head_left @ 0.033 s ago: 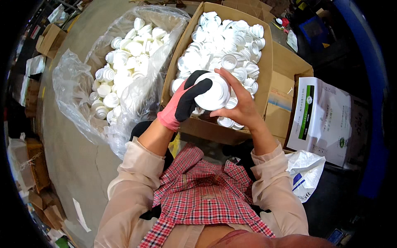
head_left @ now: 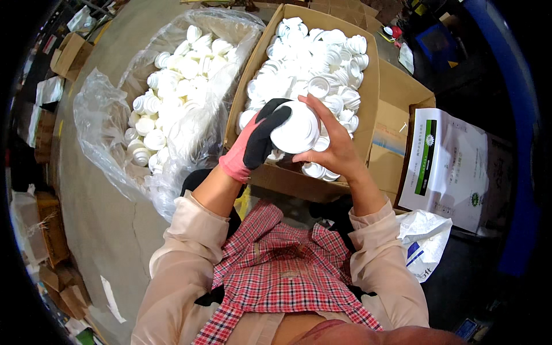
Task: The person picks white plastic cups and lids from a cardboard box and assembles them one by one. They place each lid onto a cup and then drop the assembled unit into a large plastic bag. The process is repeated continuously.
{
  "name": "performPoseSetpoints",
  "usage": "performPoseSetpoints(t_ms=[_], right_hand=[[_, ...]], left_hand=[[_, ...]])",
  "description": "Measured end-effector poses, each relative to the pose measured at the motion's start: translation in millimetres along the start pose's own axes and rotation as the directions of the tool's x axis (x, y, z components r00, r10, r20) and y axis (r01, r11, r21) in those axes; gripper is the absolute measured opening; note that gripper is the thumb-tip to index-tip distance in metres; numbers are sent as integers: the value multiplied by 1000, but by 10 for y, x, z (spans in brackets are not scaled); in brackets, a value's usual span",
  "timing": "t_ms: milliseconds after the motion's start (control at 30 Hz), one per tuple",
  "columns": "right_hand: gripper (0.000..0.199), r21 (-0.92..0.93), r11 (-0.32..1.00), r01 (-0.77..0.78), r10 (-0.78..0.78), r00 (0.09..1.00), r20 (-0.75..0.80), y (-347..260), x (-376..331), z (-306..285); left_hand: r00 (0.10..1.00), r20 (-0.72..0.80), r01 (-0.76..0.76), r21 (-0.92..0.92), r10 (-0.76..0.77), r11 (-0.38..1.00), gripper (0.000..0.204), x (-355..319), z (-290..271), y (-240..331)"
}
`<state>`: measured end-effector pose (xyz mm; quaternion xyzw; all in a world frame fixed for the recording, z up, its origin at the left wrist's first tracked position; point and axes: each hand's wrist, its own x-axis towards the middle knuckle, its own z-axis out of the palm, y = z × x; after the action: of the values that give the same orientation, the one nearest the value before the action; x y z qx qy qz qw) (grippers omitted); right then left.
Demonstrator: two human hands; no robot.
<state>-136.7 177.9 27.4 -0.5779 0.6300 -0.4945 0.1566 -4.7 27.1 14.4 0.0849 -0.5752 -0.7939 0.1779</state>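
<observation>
White plastic cap (head_left: 296, 129) clamped between gloved left hand (head_left: 257, 141) and bare right hand (head_left: 333, 144) over cardboard box (head_left: 372, 92) at 12 o'clock, bag (head_left: 103, 115) at 10 already well filled, box far from empty.

Both forearms reach forward from pale pink sleeves, wrists close together. Left hand (head_left: 260, 141) wears a pink-and-black glove, fingers curled inward. Right hand (head_left: 335, 146) is bare, fingers (head_left: 318, 112) spread and bent, palm facing the left.
</observation>
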Motion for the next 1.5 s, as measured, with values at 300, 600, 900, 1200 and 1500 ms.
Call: performPoseSetpoints(t_ms=[300,600,900,1200,1500], right_hand=[[97,-151,987,-53,50,998,-27,208,-21,85],[42,-67,987,-143,141,989,-35,326,-2,23],[57,-501,816,-288,372,925,75,1476,-337,343],[28,-565,722,-399,558,819,135,1465,-184,529],[38,-712,698,79,387,795,468,1084,-345,994]], left_hand=[[949,-47,-231,567,311,791,59,-99,-230,-280],[696,-686,-531,-691,-212,491,79,59,-1156,-83],[899,-425,-201,-619,-108,759,36,235,-694,-71],[914,-400,-140,-465,-66,874,36,142,-629,41],[941,-337,-148,-359,20,922,33,123,-710,34]])
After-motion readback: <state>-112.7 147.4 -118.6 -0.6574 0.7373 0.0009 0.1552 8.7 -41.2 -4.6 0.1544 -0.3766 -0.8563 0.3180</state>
